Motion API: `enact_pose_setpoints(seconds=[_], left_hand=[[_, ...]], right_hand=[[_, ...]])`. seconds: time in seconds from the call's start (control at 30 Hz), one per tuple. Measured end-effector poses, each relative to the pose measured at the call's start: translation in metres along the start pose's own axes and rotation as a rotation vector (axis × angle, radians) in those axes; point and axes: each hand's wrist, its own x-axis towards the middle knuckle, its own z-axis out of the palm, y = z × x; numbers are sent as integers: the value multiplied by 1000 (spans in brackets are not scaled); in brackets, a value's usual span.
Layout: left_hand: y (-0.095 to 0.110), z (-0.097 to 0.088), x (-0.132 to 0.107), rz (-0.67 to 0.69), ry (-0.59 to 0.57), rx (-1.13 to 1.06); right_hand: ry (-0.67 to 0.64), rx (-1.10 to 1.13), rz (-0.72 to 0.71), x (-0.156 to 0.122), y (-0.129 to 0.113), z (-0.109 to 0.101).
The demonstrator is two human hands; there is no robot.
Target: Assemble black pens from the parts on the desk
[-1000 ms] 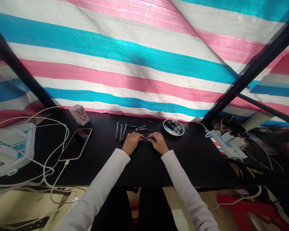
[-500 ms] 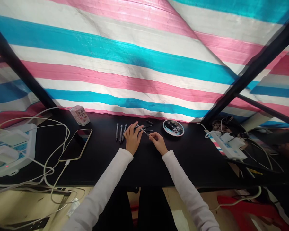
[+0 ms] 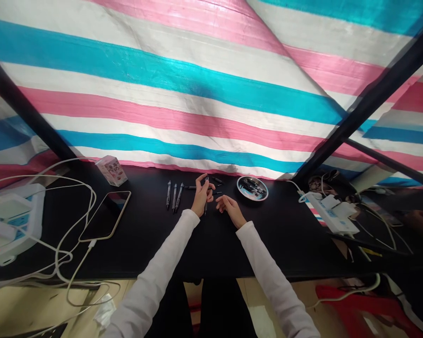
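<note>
My left hand (image 3: 200, 196) is closed round a dark pen (image 3: 206, 195) and holds it nearly upright above the black table (image 3: 155, 234). My right hand (image 3: 228, 208) rests on the table just to its right, fingers loosely spread, with nothing in it. Three finished pens (image 3: 174, 195) lie side by side to the left of my left hand. Loose pen parts (image 3: 215, 180) lie just behind my hands. A small round metal dish (image 3: 253, 188) with dark pieces in it sits to the right of them.
A phone (image 3: 105, 215) on a white cable lies left of the pens, with a small printed box (image 3: 111, 170) behind it. White power strips (image 3: 7, 220) and cables crowd the far left; another power strip (image 3: 333, 213) sits at the right. A striped tarp hangs behind.
My hands have parted. The left hand took the pen, lifted it and turned it upright; the right hand let go and opened on the table.
</note>
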Motion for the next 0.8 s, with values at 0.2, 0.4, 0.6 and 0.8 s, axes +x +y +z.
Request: enact_pose_setpoints(seconds=[0.2,0.4,0.6,0.8], left_hand=[[6,1,-14,-232,-217,-121],[-7,3,-17,-246,-135,-107],[-15,-1,-13,-264,-85,-83],[-14,-6,-11,-260,-43,-79]], right_hand=[[5,26,19,1,0,1],[5,40,27,1,0,0],[18,81,31,1,0,-1],[11,80,45,0,0,-2]])
